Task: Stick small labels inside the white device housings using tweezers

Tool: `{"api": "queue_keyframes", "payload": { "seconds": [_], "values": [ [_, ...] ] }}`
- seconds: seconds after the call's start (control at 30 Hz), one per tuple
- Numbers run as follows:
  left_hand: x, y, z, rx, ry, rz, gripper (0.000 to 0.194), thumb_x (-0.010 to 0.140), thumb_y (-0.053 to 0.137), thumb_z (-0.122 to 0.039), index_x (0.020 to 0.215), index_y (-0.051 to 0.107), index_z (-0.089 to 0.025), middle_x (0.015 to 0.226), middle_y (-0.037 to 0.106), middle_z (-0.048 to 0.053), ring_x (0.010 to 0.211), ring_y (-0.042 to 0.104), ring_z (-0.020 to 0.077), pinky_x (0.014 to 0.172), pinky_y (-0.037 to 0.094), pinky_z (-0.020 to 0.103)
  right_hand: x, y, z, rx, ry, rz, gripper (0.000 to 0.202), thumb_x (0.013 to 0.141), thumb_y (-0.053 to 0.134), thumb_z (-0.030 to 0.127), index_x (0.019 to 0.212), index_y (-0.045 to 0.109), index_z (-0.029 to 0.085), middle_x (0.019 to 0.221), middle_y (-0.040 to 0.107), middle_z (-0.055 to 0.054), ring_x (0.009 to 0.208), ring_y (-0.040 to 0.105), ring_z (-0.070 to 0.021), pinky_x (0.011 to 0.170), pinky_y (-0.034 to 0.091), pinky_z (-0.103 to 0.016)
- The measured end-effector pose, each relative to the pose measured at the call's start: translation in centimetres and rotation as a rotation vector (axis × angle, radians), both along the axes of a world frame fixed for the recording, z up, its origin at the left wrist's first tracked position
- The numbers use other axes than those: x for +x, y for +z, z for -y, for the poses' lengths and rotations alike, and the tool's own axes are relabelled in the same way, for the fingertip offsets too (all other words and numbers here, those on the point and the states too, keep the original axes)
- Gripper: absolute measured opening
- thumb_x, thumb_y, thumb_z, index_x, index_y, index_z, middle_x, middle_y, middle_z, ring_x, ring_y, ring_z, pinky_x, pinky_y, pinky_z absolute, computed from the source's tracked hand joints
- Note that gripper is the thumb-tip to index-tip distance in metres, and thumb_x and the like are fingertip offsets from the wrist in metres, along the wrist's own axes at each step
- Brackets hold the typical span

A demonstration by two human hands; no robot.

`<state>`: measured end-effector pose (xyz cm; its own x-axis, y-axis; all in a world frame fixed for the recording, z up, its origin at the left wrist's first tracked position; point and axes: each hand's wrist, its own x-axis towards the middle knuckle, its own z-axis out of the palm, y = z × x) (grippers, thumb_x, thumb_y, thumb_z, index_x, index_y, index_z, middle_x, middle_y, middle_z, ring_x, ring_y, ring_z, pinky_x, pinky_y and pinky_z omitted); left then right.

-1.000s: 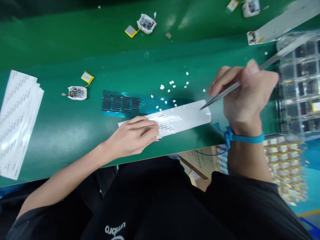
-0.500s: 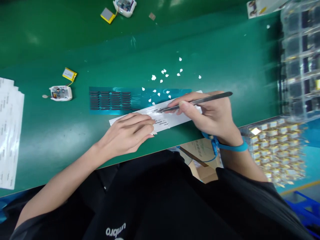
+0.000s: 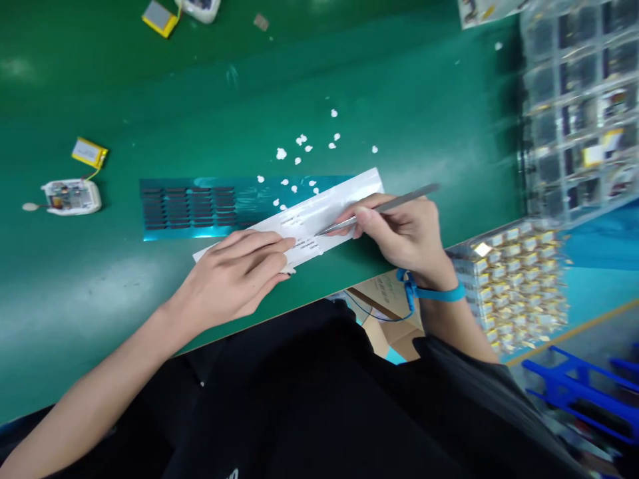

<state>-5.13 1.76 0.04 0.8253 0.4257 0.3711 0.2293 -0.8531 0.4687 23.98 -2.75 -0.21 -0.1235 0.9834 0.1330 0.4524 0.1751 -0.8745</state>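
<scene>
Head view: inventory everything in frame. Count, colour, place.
bench: 1, green, under the work
label sheet: 1, white, centre
tweezers: 1, grey, right hand
film: 1, blue, behind label sheet
strips: many, black, on film
small tabs: over a dozen, white, mostly around film
opened devices: 2, white, left and top left
loose batteries: 2, yellow/grey, beside devices
small square: 1, brownish, top
printed piece: 1, whitish, top right
compartment tray: at least 1, clear, right
stacked cells: many, yellow/white, lower right
carton: at least 1, brown, below bench edge
plastic frames: at least 2, blue, bottom right
wristband: 1, blue, right wrist
shirt: 1, black, bottom
hands: 2, left and right, both at label sheet
</scene>
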Motion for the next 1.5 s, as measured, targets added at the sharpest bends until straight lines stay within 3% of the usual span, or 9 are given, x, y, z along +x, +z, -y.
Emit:
{"api": "queue_keyframes", "payload": {
  "seconds": [0.17, 0.37, 0.47, 0.6, 0.67, 0.8, 0.97, 1.2, 1.5],
  "values": [
    [0.1, 0.2, -0.1, 0.04, -0.002, -0.013, 0.006, 0.108, 0.067, -0.015, 0.113, 0.07, -0.015, 0.124, 0.085, 0.011, 0.114, 0.083, 0.029, 0.092, 0.068, 0.043, 0.8, 0.2, -0.2, -0.076, 0.129, -0.089, 0.032, 0.11, 0.065, 0.041, 0.089, 0.086, 0.026, 0.095, 0.087, -0.005, 0.084, 0.084, -0.0193, 0.076, 0.07, -0.031],
    [0.1, -0.2, 0.1, -0.025, 0.019, 0.054, 0.008, 0.108, 0.065, -0.013, 0.114, 0.069, -0.016, 0.121, 0.085, 0.013, 0.113, 0.083, 0.0286, 0.092, 0.07, 0.045, 2.1, -1.1, 0.1, -0.042, -0.047, -0.239, 0.033, 0.108, 0.069, 0.047, 0.09, 0.085, 0.025, 0.087, 0.086, -0.004, 0.072, 0.084, -0.0208, 0.069, 0.071, -0.032],
    [-0.1, 0.0, 0.3, -0.225, 0.081, 0.233, 0.012, 0.106, 0.071, -0.017, 0.117, 0.072, -0.021, 0.112, 0.087, 0.008, 0.102, 0.085, 0.024, 0.091, 0.071, 0.039, 0.8, -0.9, -0.1, 0.088, -0.23, -0.258, 0.033, 0.106, 0.071, 0.052, 0.086, 0.08, 0.027, 0.082, 0.082, -0.002, 0.067, 0.082, -0.0224, 0.059, 0.069, -0.033],
    [-0.3, 1.0, 0.5, -0.534, 0.406, 0.376, 0.014, 0.102, 0.079, -0.025, 0.116, 0.076, -0.024, 0.093, 0.085, 0.0, 0.07, 0.081, 0.0141, 0.062, 0.064, 0.022, -3.8, 0.7, -0.9, 0.151, -0.378, -0.241, 0.033, 0.109, 0.063, 0.056, 0.089, 0.065, 0.029, 0.067, 0.073, 0.0, 0.061, 0.08, -0.0237, 0.05, 0.063, -0.033],
    [-0.5, 1.3, 0.3, -0.69, 0.466, 0.396, 0.014, 0.104, 0.076, -0.03, 0.116, 0.077, -0.022, 0.096, 0.084, 0.002, 0.061, 0.078, 0.0127, 0.053, 0.061, 0.021, -6.3, 1.7, -1.4, 0.11, -0.376, -0.292, 0.031, 0.11, 0.062, 0.054, 0.09, 0.064, 0.03, 0.068, 0.073, 0.001, 0.062, 0.08, -0.0239, 0.049, 0.063, -0.035],
    [-0.9, 1.3, -0.1, -0.915, 0.365, 0.372, 0.028, 0.103, 0.078, -0.038, 0.127, 0.076, -0.024, 0.109, 0.083, 0.006, 0.067, 0.08, 0.0176, 0.06, 0.069, 0.03, -9.1, 2.7, -2.0, 0.055, -0.301, -0.366, 0.027, 0.105, 0.074, 0.049, 0.087, 0.073, 0.028, 0.069, 0.075, 0.002, 0.06, 0.078, -0.0216, 0.05, 0.064, -0.034],
    [-1.0, 1.2, 0.2, -0.93, 0.348, 0.348, 0.039, 0.098, 0.083, -0.036, 0.135, 0.075, -0.028, 0.105, 0.082, 0.005, 0.073, 0.081, 0.0214, 0.067, 0.073, 0.038, -9.7, 2.8, -1.9, 0.009, -0.228, -0.413, 0.024, 0.107, 0.07, 0.042, 0.089, 0.073, 0.026, 0.072, 0.08, 0.001, 0.052, 0.072, -0.0173, 0.042, 0.055, -0.031],
    [-0.4, 0.8, 0.5, -1.048, 0.238, 0.549, 0.038, 0.095, 0.084, -0.023, 0.132, 0.078, -0.028, 0.123, 0.081, 0.003, 0.074, 0.081, 0.0164, 0.074, 0.074, 0.032, -10.6, 1.9, -2.3, 0.139, -0.249, -0.462, 0.021, 0.103, 0.077, 0.038, 0.084, 0.077, 0.027, 0.07, 0.076, 0.0, 0.048, 0.071, -0.0181, 0.036, 0.053, -0.03],
    [-0.5, 0.8, 0.6, -1.049, 0.216, 0.573, 0.045, 0.093, 0.081, -0.01, 0.135, 0.078, -0.028, 0.117, 0.082, 0.001, 0.077, 0.082, 0.0157, 0.076, 0.074, 0.029, -10.7, 1.1, -2.7, 0.229, -0.248, -0.526, 0.013, 0.101, 0.077, 0.024, 0.088, 0.08, 0.024, 0.065, 0.075, 0.0, 0.048, 0.071, -0.0175, 0.036, 0.053, -0.028]
  ]
}}
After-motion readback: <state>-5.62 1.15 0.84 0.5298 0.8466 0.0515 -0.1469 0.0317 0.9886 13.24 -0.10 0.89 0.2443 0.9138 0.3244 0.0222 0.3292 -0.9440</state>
